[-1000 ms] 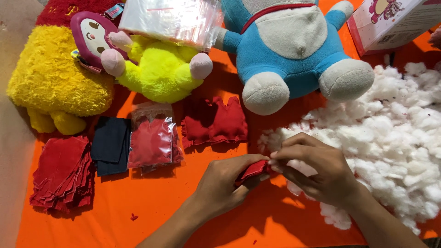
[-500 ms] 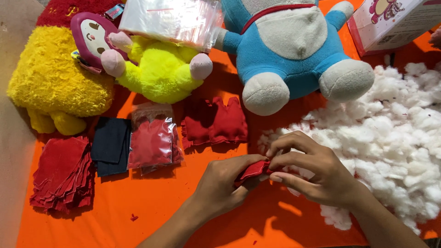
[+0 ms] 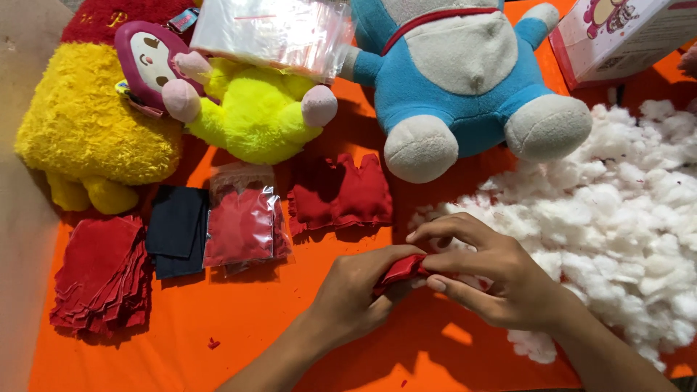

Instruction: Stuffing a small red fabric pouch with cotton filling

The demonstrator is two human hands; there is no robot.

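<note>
Your left hand (image 3: 356, 290) and right hand (image 3: 501, 279) meet low over the orange desk (image 3: 218, 341), fingers of both pinched shut on a small red fabric piece (image 3: 401, 270) between them. White stuffing (image 3: 617, 225) lies heaped just right of your right hand; a stuffed red piece (image 3: 341, 192) rests farther off.

Both forearms come into the head view bare, with no sleeve reaching the wrists. The left hand (image 3: 356, 294) and the right hand (image 3: 501, 279) wear no gloves, rings, watch or bracelet, and the fingernails that show are short, plain and unpainted.
</note>
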